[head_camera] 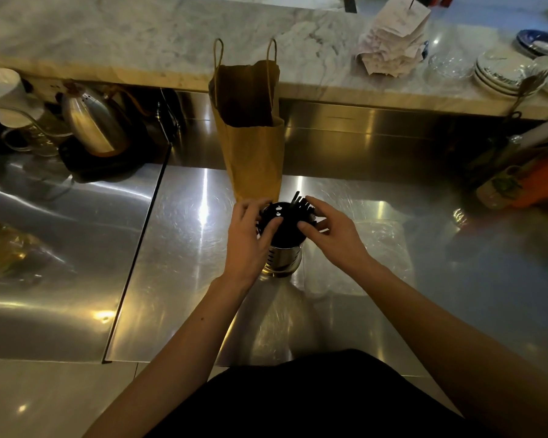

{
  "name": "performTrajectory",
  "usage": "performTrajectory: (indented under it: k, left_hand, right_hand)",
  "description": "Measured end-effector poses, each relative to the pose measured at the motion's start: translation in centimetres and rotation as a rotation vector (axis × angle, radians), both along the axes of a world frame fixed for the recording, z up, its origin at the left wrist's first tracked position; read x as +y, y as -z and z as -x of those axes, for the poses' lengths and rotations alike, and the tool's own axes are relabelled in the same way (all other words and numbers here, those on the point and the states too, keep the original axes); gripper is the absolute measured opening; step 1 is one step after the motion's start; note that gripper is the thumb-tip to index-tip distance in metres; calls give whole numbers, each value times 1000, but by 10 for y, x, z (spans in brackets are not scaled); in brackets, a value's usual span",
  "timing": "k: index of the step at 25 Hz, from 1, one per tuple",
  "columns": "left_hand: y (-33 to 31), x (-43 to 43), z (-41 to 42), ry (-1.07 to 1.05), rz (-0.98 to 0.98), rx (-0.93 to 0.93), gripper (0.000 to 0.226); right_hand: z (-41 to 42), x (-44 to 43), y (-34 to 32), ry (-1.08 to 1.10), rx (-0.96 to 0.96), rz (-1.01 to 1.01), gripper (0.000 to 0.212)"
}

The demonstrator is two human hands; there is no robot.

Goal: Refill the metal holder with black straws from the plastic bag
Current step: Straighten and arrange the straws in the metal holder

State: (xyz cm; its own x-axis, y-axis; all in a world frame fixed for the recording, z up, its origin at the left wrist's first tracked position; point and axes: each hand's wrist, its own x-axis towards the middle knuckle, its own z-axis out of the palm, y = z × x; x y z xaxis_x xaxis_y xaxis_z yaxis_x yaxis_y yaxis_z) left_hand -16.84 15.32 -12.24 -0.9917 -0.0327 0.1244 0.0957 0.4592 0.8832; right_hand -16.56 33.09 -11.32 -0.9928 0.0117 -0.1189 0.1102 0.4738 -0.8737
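A round perforated metal holder (283,259) stands upright on the steel counter (178,248), packed with black straws (287,227) whose tops reach its rim. A few straws stick up higher at the far right side. My left hand (250,238) cups the holder's left rim, thumb over the straw tops. My right hand (332,233) is at the right rim, its fingertips pressing on the taller straws. A flat clear plastic bag (380,245) lies on the counter just right of the holder.
A brown paper bag (250,137) with handles stands right behind the holder. A metal kettle (92,121) sits at the back left. On the marble ledge are paper receipts (393,39) and stacked plates (503,71). Orange items (538,181) crowd the right edge.
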Motion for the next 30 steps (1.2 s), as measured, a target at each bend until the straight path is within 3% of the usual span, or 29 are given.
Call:
performTrajectory:
  k: [3, 5, 11, 15, 20, 24, 27, 30]
  left_hand:
    - [6, -8, 8, 31, -5, -166, 69]
    - [7, -15, 11, 100, 4, -269, 88]
    - [6, -25, 11, 443, 7, -398, 116]
    - [15, -22, 23, 352, -23, -381, 96]
    - [20, -11, 29, 410, 38, -409, 93]
    - [8, -1, 22, 385, -78, -459, 59]
    - [-3, -1, 12, 361, -147, -503, 63]
    - [-6, -2, 6, 420, -98, -522, 87]
  right_hand:
    - [-3, -5, -3, 54, -1, 67, 53]
    - [-5, -7, -2, 103, 24, 126, 41]
    - [-7, -16, 7, 248, 14, 222, 25]
    - [-2, -18, 14, 314, 10, 99, 18]
    - [3, -16, 15, 239, -50, 139, 29]
    - [12, -9, 24, 121, -32, 88, 21]
    - [15, -9, 26, 101, -42, 91, 22]
    - [16, -8, 28, 125, -56, 74, 25]
